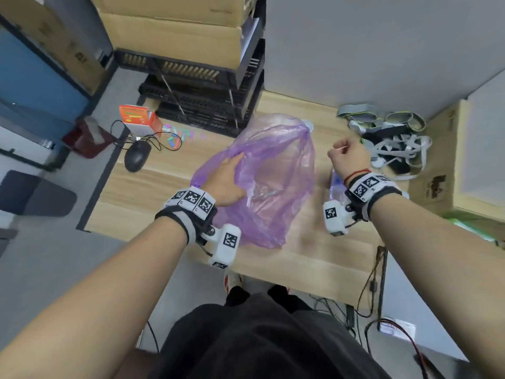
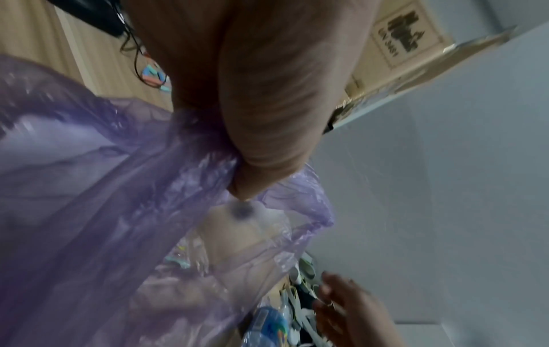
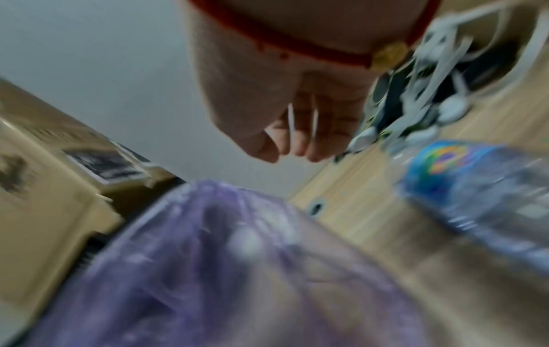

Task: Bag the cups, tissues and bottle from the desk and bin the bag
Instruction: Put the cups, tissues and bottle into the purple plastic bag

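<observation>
- Purple bag (image 1: 273, 170) standing open on the tabletop (image 1: 164, 192), mouth upward, translucent.
- Left hand (image 1: 226, 181) at the bag's near-left rim; grip pinching the gathered film, seen plainly in the left wrist view (image 2: 237, 150), thumb pressed against the bunched plastic.
- Right hand (image 1: 348, 155) raised to the right of the bag, apart from it; grip curled round thin white sticks (image 3: 301, 124), 2 visible in the right wrist view, 1 tip protruding in the head view.
- Bottle (image 3: 481, 187) lying on the tabletop beneath the right wrist, just beside the bag's right flank, outside the bag; clear plastic, blue label with multicoloured print, wording too blurred to read. Only a sliver visible in the head view (image 1: 336, 184).
- Bag contents: crumpled clear and pale items (image 1: 261, 194) at the bottom, seen through the film; identity not determinable. No cup or tissue identifiable.
- Far right of tabletop: tangle of grey and black straps (image 1: 393, 143).
- Far left of tabletop: black mouse (image 1: 136, 157) with cable, orange and white carton (image 1: 139, 119), scattered coloured small pieces (image 1: 177, 135).
- Cardboard box (image 1: 437, 170) at right edge, dark printed emblem; "UN 3481" legible on the same box in the left wrist view (image 2: 413, 30).
- Stacked black crates (image 1: 202, 94) and cardboard boxes (image 1: 175, 31) behind the tabletop.
</observation>
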`<state>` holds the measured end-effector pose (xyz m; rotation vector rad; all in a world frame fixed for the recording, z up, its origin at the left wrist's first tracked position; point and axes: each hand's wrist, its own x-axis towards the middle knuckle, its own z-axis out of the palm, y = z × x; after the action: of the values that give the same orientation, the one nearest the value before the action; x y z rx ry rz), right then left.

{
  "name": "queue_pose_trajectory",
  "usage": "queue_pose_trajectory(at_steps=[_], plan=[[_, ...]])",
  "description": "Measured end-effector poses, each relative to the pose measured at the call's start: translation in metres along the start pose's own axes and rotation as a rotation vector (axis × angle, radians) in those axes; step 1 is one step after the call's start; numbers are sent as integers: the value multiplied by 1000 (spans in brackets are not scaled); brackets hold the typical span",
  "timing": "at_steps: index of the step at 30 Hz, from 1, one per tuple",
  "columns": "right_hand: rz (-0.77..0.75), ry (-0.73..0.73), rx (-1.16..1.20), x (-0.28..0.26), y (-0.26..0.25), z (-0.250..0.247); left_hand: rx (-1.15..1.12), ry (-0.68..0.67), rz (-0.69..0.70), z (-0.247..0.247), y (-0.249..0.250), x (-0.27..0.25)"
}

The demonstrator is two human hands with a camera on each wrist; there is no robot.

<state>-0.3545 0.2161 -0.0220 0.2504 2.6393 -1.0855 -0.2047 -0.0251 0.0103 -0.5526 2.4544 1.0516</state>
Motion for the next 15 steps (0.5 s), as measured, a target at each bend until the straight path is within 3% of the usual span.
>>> queue_pose_trajectory(at_steps=[2, 5, 7, 10, 15], plan=[[126, -43, -240, 4, 36, -6, 12, -41, 6, 13, 9, 7], [332, -119, -387, 7, 79, 0, 78, -81, 17, 30, 16, 14], [398, -161, -407, 7, 90, 7, 91, -95, 14, 37, 16, 16], [419, -342, -452, 12, 104, 22, 92, -102, 21, 45, 13, 18], [401, -184, 30, 20, 124, 39, -30, 16, -4, 47, 7, 20]])
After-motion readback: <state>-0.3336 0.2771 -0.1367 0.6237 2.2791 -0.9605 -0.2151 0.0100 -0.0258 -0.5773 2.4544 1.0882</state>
